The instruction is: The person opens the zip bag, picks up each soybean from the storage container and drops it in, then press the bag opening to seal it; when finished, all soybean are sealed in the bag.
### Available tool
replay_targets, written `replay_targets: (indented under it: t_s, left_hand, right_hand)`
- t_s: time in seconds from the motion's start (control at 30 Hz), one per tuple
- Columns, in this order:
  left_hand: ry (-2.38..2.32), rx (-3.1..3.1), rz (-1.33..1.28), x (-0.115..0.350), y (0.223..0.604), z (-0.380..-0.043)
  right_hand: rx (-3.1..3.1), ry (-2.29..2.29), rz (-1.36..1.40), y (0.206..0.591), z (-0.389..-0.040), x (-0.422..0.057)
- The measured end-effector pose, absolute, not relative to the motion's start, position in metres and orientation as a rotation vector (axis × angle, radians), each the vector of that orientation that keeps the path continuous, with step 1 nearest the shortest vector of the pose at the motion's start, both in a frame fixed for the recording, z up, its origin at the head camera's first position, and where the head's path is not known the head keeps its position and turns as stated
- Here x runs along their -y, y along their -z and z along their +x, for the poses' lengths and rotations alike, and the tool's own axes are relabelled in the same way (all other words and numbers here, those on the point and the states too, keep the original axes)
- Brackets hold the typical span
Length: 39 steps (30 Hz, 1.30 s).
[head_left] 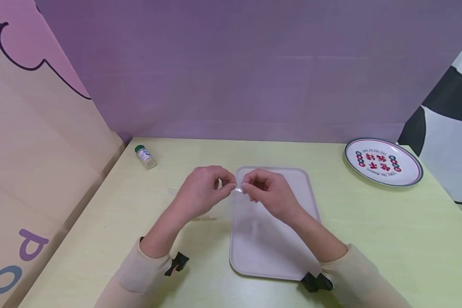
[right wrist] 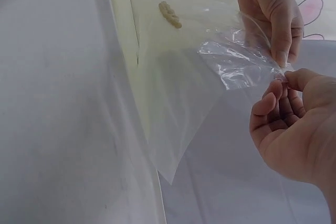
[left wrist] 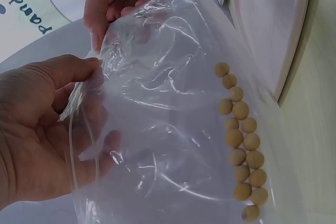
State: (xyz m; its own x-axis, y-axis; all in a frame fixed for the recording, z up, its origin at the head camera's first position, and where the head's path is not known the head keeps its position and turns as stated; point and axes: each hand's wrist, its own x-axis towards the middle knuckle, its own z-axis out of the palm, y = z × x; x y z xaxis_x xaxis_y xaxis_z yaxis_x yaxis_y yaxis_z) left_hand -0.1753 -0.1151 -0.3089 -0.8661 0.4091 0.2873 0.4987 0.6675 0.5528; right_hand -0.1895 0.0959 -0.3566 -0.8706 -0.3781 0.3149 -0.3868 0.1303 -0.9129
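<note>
A clear plastic zip bag (left wrist: pixel 168 145) hangs from both hands, its mouth bunched between the fingertips. Several round tan balls (left wrist: pixel 240 109), like soybeans or beads, lie in a strip along its bottom edge. My left hand (head_left: pixel 204 192) pinches the mouth edge between thumb and forefinger. Close beside it, my right hand (head_left: pixel 271 194) pinches the same edge, its other fingers curled. In the head view the hands meet over the left part of a pale rectangular tray (head_left: pixel 269 256), and the bag is mostly hidden behind the left hand and forearm.
Toward the back left, a small jar (head_left: pixel 145 157) with a green lid lies on its side. An oval white plate (head_left: pixel 384 163) with red lettering sits at the back right. Behind the table (head_left: pixel 100 239) rises a purple panel (head_left: pixel 254 77).
</note>
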Motion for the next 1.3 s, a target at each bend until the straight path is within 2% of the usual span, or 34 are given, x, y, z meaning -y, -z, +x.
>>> replay_targets:
  t_s: [0.67, 1.03, 1.3]
  left_hand:
    - [0.989, 2.672, -0.748, 0.1158, 0.3058, -0.1725]
    - [0.936, 2.619, -0.797, 0.1140, 0.3053, -0.1710]
    - [0.930, 2.584, -0.768, 0.1163, 0.3056, -0.1713]
  right_hand:
    - [2.292, -1.856, 0.805, 0.3513, -0.1874, -0.0983]
    - [2.348, -1.661, 0.780, 0.3520, -0.1860, -0.0985]
    - [2.268, -1.756, 0.766, 0.3496, -0.1873, -0.1019]
